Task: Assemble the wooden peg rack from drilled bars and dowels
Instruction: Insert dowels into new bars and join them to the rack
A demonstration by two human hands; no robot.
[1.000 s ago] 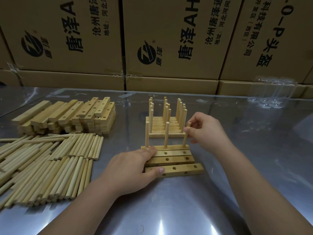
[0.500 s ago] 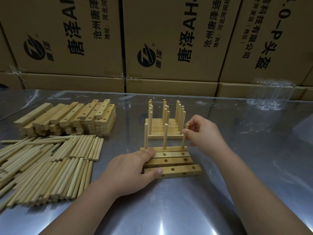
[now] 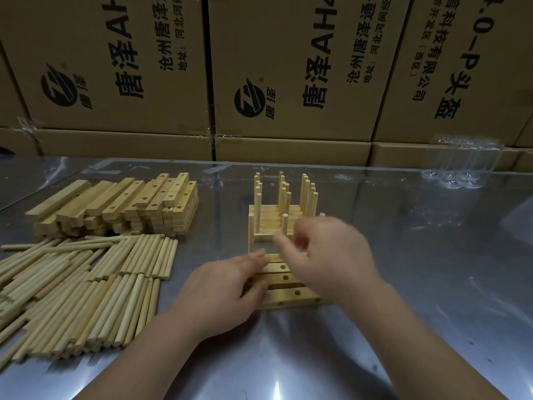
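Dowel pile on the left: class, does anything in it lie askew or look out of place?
Yes. Most of the dowel pile lies in neat parallel rows, but a few stray dowels at its far edge, beside the stack of drilled bars, lie crosswise over the rest. Nothing looks broken.

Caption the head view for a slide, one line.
Left hand rests on the drilled bars; blurred right hand hovers above them by the upright dowels; loose dowels lie left.

left hand (image 3: 227, 287): palm down, fingers extended forward; right hand (image 3: 331, 255): raised just beside it, motion-blurred, fingers indistinct.
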